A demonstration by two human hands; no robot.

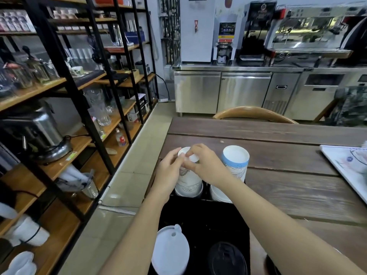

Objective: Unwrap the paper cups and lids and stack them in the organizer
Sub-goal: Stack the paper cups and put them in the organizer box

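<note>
Both hands pinch at the top of the white cup stack [188, 181], left hand [168, 171] steadying its side, right hand [206, 165] curled over the upturned base, the stack standing inverted in the black organizer's [202, 219] far-left slot. Looks like the seating step, or picking off leftover wrap, too fine to tell; next comes a straight push down, then release. Blue-banded cups [235, 163] stand just beside, white lids [169, 253] and black lids [226, 261] nearer, and the table [278, 155] lies open beyond.

Wood table [278, 155] w/ black organizer [204, 219] & white tray [341, 163] on it
</note>
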